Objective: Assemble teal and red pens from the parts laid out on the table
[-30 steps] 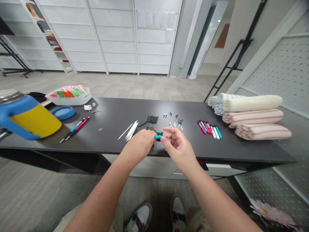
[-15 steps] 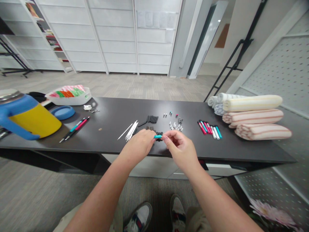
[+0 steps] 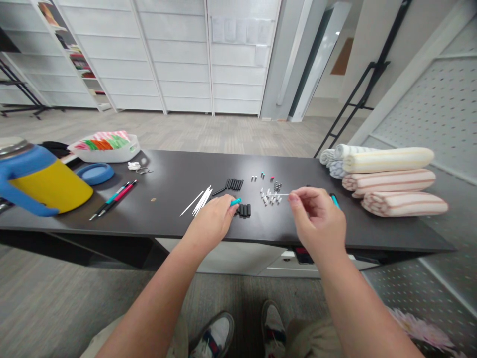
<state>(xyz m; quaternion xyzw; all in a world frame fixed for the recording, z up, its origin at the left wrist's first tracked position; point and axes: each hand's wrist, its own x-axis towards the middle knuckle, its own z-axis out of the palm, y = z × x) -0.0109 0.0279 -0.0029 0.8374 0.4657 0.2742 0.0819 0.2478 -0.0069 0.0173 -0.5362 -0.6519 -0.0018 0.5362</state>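
My left hand (image 3: 212,217) is closed around a teal pen barrel (image 3: 235,202), whose end sticks out past the fingertips. My right hand (image 3: 321,215), farther right, pinches a thin white pen refill (image 3: 282,194) that points left over small white pen parts (image 3: 272,201). Just right of the left hand lie short black tubes (image 3: 244,210), partly covered by it. Several white refills (image 3: 202,200) lie to its left, and slim black pieces (image 3: 234,184) lie behind it. Behind the right hand, a teal pen barrel (image 3: 334,200) shows; other barrels there are mostly hidden.
Tiny springs (image 3: 278,186) and small caps (image 3: 263,175) lie mid-table. On the left are two pens (image 3: 114,200), a blue lid (image 3: 96,173), a yellow-and-blue mug (image 3: 55,181) and a white basket (image 3: 108,155). Rolled towels (image 3: 389,179) are stacked at the right.
The hands have moved apart: my right hand went right with the white refill now visible in its fingers. My left hand shifted slightly left, keeping the teal barrel.
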